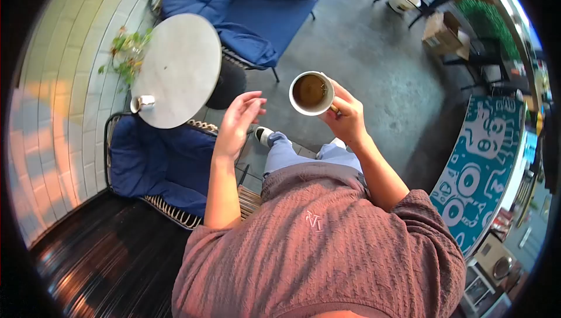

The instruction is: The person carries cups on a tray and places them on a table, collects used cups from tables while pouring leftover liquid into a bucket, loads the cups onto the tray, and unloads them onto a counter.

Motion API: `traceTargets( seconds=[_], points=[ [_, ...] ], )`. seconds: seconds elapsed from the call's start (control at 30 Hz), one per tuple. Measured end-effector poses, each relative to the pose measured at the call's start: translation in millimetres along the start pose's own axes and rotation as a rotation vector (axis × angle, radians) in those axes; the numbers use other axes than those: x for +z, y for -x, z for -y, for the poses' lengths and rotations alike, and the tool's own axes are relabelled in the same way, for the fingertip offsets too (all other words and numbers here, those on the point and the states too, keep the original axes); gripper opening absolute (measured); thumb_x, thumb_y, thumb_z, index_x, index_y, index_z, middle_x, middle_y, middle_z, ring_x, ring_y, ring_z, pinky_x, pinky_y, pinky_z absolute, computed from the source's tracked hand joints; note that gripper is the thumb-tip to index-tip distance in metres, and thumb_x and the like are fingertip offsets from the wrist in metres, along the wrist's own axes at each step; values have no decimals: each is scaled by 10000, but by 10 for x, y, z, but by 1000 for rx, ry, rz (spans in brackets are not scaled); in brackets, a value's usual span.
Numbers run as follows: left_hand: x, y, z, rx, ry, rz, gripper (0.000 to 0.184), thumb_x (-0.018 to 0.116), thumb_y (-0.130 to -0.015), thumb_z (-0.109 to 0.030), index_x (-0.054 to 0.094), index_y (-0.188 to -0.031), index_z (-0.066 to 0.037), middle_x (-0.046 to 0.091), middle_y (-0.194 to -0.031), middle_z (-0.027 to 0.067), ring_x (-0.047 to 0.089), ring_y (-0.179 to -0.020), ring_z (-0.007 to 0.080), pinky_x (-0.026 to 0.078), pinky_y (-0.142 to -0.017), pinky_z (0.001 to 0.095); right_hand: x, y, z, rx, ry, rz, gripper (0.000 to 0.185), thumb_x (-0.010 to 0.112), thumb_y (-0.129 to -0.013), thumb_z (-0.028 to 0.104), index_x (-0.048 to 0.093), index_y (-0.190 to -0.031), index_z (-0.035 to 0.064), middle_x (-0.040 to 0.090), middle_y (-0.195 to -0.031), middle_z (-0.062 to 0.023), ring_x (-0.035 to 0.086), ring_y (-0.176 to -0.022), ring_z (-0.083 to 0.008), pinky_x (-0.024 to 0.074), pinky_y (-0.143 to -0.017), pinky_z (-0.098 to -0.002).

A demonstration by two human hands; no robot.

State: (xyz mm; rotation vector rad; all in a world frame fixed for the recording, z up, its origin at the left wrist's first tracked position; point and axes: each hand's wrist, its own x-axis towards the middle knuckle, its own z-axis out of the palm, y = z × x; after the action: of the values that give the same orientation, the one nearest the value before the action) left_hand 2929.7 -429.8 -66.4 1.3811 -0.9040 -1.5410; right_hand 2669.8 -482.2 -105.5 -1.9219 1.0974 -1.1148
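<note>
My right hand [345, 113] is closed around the handle side of a white mug [295, 106] that holds a brown drink, perhaps coffee. The mug is held up in front of me, above the floor, and I look down into it. To the left of the mug, my left hand [239, 120] is raised in the air with its fingers apart and bent a little. It holds nothing and does not touch the mug. Most of the mug's handle is hidden by my right fingers.
A round pale table [178, 72] stands left, bearing a small white cup [144, 103] and a leafy plant [127, 55]. Blue cushioned chairs [251, 14] flank it. Right is a counter with a teal patterned front [479, 166]. A cardboard box [442, 34] is farther back.
</note>
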Motion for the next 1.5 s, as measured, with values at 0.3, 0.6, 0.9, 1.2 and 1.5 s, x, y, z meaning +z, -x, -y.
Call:
traceTargets(
  seconds=[0.3, 0.6, 0.9, 1.2, 1.5],
  points=[
    [2863, -173, -152, 70, 148, 509, 795, 640, -862, -516, 351, -1412, -20, 516, -1325, 78, 496, -1218, 172, 375, -1025, 329, -2247, 860, -42, 33, 65, -218, 197, 813, -672, 74, 643, -735, -4, 587, -1250, -234, 697, -788, -241, 543, -623, -307],
    [4470, -601, -321, -66, 92, 666, 664, 675, -827, -309, 420, -1348, 13, 556, -1232, 104, 535, -1152, 165, 408, -1003, 304, -3456, 1299, -486, 149, 95, -500, 318, 845, -647, 96, 542, -638, 0, 601, -1209, -261, 693, -877, -259, 548, -652, -303],
    [5622, -1874, -433, -90, 24, 706, 572, 643, -859, -318, 479, -1306, -1, 603, -1121, 85, 559, -1051, 140, 436, -915, 289, -4298, 703, -1363, 228, 184, -642, 287, 824, -693, 66, 549, -750, 7, 535, -731, -52, 496, -582, -110, 452, -536, -270],
    [6487, -3695, -878, -135, 1, 828, 616, 637, -898, -341, 431, -1379, -17, 580, -1156, 67, 521, -1032, 116, 407, -891, 264, -5424, -688, -2479, 238, 195, -402, 471, 789, -748, 58, 342, -601, 56, 407, -586, -38, 392, -517, -141, 345, -472, -294],
    [6466, -4881, -1008, -20, -120, 412, 686, 379, -976, -566, 391, -1414, -39, 525, -1301, 114, 529, -1158, 202, 382, -976, 335, -6110, -2026, -4129, 387, 179, -426, 478, 728, -823, 105, 297, -623, 49, 368, -585, -56, 332, -524, -158, 343, -475, -320]
  ],
)
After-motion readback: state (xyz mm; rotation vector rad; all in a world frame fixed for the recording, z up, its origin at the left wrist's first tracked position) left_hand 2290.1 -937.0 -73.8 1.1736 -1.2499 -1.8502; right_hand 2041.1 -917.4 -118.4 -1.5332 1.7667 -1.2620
